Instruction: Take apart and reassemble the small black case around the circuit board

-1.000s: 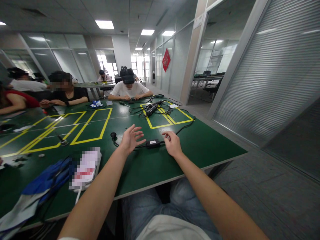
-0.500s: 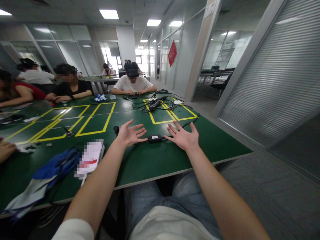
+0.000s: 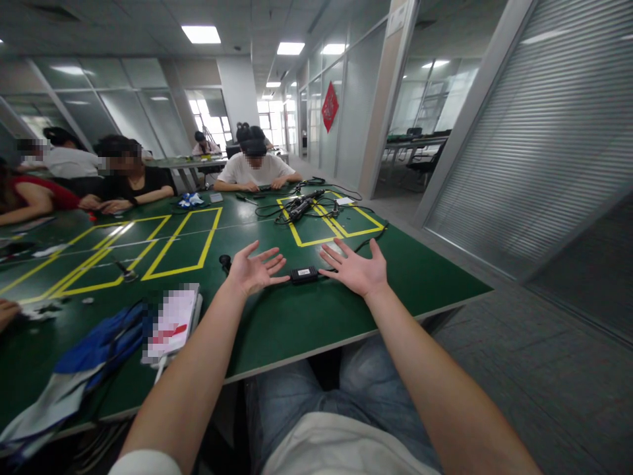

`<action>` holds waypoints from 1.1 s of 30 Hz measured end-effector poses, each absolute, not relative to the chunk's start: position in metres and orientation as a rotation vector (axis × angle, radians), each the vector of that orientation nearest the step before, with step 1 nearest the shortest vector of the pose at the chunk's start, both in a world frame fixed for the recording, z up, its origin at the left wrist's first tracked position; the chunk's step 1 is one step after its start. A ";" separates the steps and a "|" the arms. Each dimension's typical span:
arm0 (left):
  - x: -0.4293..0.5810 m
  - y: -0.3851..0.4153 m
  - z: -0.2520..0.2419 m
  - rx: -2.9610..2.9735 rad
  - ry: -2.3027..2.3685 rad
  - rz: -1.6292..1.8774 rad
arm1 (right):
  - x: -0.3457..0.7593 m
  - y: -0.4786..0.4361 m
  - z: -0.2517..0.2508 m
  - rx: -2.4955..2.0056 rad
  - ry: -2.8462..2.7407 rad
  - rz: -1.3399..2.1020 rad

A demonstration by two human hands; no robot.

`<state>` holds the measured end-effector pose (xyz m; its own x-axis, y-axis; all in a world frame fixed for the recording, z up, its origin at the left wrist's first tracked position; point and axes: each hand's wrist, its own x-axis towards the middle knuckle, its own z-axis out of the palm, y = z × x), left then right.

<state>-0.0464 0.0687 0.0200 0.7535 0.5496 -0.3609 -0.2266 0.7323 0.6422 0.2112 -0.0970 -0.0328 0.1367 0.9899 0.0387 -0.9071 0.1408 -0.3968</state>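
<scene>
Black plastic adapter (image 3: 303, 274) lies on the counter (image 3: 297, 316) between the open, empty left hand (image 3: 253, 270) and right hand (image 3: 358, 270); likely rigid and light, best gripped across its body, not its limp cord (image 3: 368, 243).

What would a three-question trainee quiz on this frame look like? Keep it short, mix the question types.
1. True or false: the left hand is closed around the black power adapter.
2. What lies between the two open hands? A) a screwdriver B) the black power adapter C) a mug
3. Fill in: the right hand is held palm ____.

Key
1. False: its fingers are spread and hold nothing.
2. B: it lies on the green table with its cable running away past the right hand.
3. up.
</scene>
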 end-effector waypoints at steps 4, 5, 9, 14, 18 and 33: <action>-0.046 0.069 0.018 0.601 0.565 0.460 | 0.212 -0.095 -0.034 -0.314 -0.334 1.420; -0.046 0.069 0.018 0.601 0.568 0.462 | 0.213 -0.095 -0.034 -0.314 -0.337 1.421; -0.045 0.067 0.017 0.609 0.578 0.479 | 0.214 -0.095 -0.035 -0.313 -0.339 1.429; -0.043 0.062 0.018 0.624 0.563 0.462 | 0.210 -0.094 -0.036 -0.308 -0.340 1.461; -0.041 0.064 0.015 0.753 0.540 0.519 | 0.211 -0.095 -0.037 -0.297 -0.338 1.412; -0.008 0.032 -0.025 1.988 0.560 0.708 | 0.207 -0.082 -0.042 -0.431 -0.242 1.350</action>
